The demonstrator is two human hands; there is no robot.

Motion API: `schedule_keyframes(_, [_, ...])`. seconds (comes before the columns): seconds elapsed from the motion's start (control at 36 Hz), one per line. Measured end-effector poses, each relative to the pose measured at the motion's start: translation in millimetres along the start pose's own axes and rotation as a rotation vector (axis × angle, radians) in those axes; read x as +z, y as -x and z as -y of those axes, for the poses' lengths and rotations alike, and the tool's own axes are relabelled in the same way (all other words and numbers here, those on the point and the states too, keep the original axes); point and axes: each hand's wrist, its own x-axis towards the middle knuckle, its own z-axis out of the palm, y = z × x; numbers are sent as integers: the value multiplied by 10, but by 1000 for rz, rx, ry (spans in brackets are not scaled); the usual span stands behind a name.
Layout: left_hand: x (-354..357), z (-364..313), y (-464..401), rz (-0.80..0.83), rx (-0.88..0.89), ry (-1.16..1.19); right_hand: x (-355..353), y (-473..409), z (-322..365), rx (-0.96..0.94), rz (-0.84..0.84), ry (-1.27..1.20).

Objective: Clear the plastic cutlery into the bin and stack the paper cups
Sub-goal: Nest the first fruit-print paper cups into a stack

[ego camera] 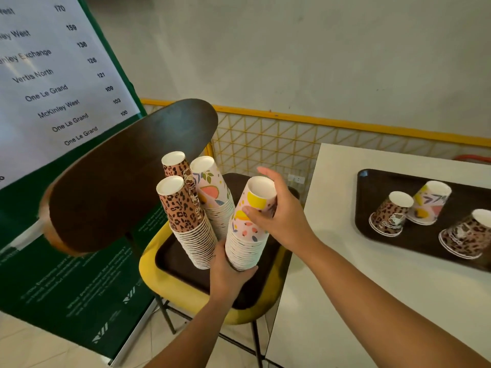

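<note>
While your left hand (229, 272) grips the bottom of the floral cup stack (248, 227) and your right hand (276, 211) pinches its top cup, it leans over the chair's tray (175, 258); a loose grip could topple it into the neighbouring leopard-print stack (187, 221).

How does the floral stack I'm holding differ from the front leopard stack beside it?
The floral stack has a pale pink fruit-and-leaf print; the front leopard stack is brown with dark spots. The floral stack is held by the right hand near its top and the left hand at its base; neither hand grips the leopard stack's top. Both are tall, upside-down stacks, leaning left.
</note>
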Motion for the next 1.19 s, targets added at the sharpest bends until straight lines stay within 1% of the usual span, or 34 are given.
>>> schedule_keyframes(0.11, [160, -223, -1, 52, 23, 89, -170, 17, 57, 34, -62, -41])
schedule_keyframes(0.19, [352, -417, 51, 130, 26, 167, -361, 69, 99, 37, -80, -48])
schedule_keyframes(0.39, [937, -785, 195, 240, 3, 277, -947, 296, 109, 63, -137, 10])
schedule_keyframes(0.5, [1278, -1014, 333, 340, 21, 306, -1352, 452, 83, 82, -171, 45])
schedule_keyframes(0.67, [1774, -1336, 570, 442, -21, 308, -1958, 703, -3, 155, -199, 57])
schedule_keyframes(0.83, [2204, -1538, 756, 524, -21, 286, -2482, 927, -136, 196, -241, -12])
schedule_keyframes(1.06, [2644, -1764, 969, 584, -12, 301, -2980, 1124, -268, 227, -245, 4])
schedule_keyframes(1.19, [2933, -1980, 1100, 599, -15, 293, -3344, 1200, -309, 197, -299, 22])
